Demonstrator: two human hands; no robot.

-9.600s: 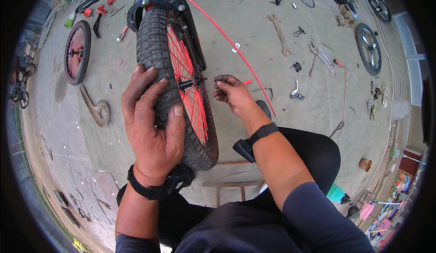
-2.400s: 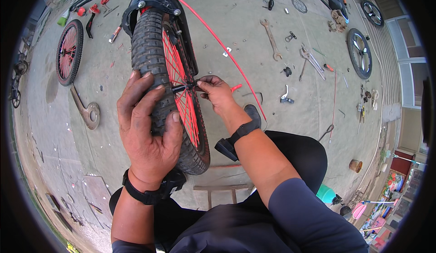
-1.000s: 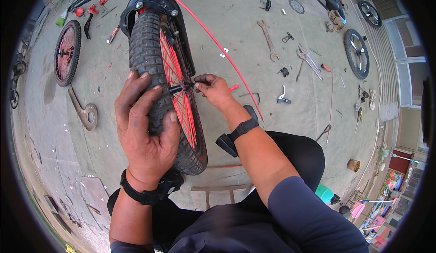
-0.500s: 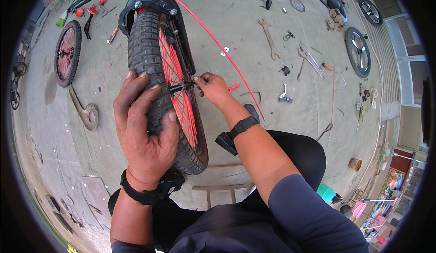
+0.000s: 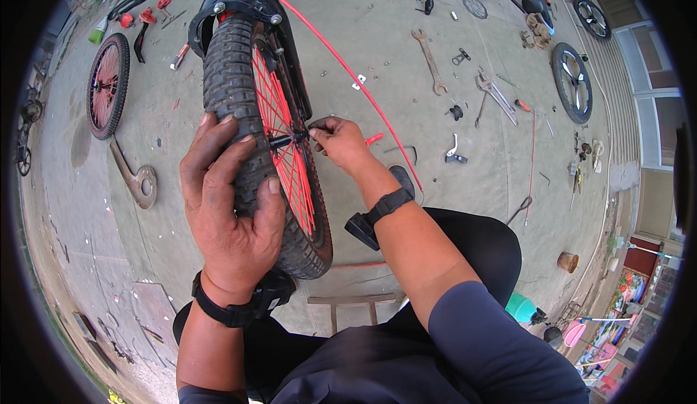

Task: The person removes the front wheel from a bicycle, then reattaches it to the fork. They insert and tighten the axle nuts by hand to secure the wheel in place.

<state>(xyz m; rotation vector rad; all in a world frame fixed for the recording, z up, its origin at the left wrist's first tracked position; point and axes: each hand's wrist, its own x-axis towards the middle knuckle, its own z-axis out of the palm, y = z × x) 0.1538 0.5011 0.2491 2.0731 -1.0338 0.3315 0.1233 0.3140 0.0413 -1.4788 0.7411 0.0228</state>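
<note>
A bicycle wheel [image 5: 231,84] with a knobbly black tyre and red spokes stands upright in a black fork [image 5: 296,70]. My left hand [image 5: 231,186] lies against the left side of the tyre, its fingers curved over the tread and its thumb along the near side. On the wheel's right, my right hand [image 5: 338,141] pinches at the axle end beside the hub [image 5: 296,137], thumb and forefinger pressed together. Whatever small part sits between those fingertips is hidden. A brake caliper [image 5: 247,8] straddles the top of the tyre. From the bike's front a red cable housing [image 5: 348,77] curves down to the right.
Around the floor lie an open-ended wrench [image 5: 430,63], a brake lever [image 5: 455,150], pliers-like tools [image 5: 496,98] and a curved metal guard [image 5: 136,175]. Another red-spoked wheel [image 5: 109,84] is at left, a black wheel [image 5: 572,83] at right. A wooden stool [image 5: 352,301] is close to my legs.
Almost everything holds its place. The wheel and my left hand have shifted very slightly left; my right hand's fingers have moved a little at the axle end.
</note>
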